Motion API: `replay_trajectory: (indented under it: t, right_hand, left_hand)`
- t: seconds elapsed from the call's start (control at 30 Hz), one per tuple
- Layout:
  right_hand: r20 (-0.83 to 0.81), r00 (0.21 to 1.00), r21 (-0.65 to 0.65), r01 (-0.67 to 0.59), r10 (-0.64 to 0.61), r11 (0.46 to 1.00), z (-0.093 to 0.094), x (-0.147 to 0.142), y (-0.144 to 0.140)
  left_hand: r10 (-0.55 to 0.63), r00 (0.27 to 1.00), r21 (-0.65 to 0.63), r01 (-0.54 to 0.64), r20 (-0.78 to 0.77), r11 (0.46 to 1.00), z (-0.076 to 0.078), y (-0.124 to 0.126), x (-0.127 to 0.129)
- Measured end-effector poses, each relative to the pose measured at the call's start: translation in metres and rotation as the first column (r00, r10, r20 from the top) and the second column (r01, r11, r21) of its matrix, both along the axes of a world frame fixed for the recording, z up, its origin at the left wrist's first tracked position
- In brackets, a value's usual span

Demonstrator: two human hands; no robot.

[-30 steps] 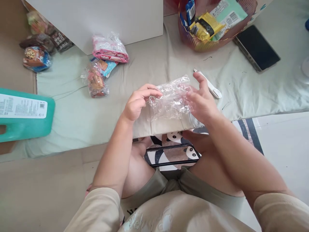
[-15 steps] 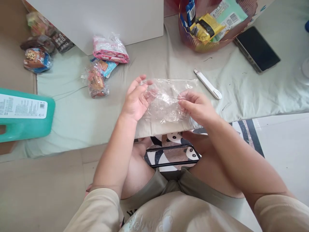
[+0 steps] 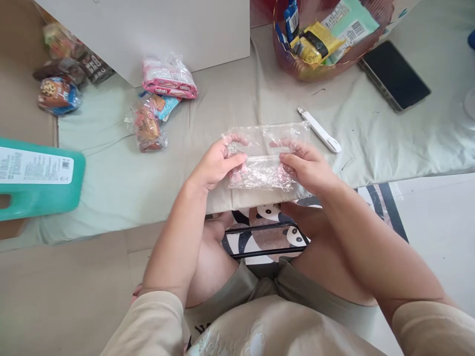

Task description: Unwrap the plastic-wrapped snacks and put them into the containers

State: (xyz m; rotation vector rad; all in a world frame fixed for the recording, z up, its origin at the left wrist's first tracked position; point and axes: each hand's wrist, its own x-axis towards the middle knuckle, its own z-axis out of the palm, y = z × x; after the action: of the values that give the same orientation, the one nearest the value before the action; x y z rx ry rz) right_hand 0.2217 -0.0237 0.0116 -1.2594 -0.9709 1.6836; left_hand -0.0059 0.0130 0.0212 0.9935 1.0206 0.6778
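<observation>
Both hands are pinching a clear plastic bag [image 3: 264,155] in the middle of the frame: left hand [image 3: 214,165], right hand [image 3: 306,165]. They seem to be folding it flat; pressing the crease likely comes next.

clear bag [image 3: 265,153]: thin glossy crinkled plastic | sheet [image 3: 222,113]: matt pale cloth, creased | phone [image 3: 397,74]: smooth glossy black | jug [image 3: 37,178]: smooth teal plastic, paper label

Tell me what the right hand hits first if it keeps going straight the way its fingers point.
The right hand points left, across the clear plastic bag it pinches. Going on, it would likely meet the left hand holding the bag's other end first; depth is hard to judge.
</observation>
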Motion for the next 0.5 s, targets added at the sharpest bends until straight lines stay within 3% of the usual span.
replay_trajectory:
  t: [0.13, 0.23, 0.37, 0.5]
  right_hand:
    - [-0.15, 0.986, 0.062, 0.077, -0.067, 0.995, 0.007, -0.003, 0.0]
    - [-0.2, 0.978, 0.103, 0.082, -0.06, 0.991, 0.01, 0.001, 0.001]
    - [-0.08, 0.997, 0.041, 0.02, -0.016, 0.999, 0.005, 0.006, 0.002]
    - [0.018, 0.978, 0.007, 0.205, -0.205, 0.979, -0.007, 0.0, 0.005]
  left_hand:
    - [0.103, 0.982, 0.041, -0.111, 0.157, 0.993, 0.002, 0.003, -0.003]
    - [0.109, 0.967, 0.07, -0.128, 0.23, 0.989, 0.004, 0.007, -0.003]
    - [0.074, 0.993, 0.132, -0.085, 0.091, 0.988, 0.0, 0.009, -0.006]
    - [0.096, 0.992, 0.267, -0.072, -0.077, 0.961, -0.017, 0.01, -0.005]
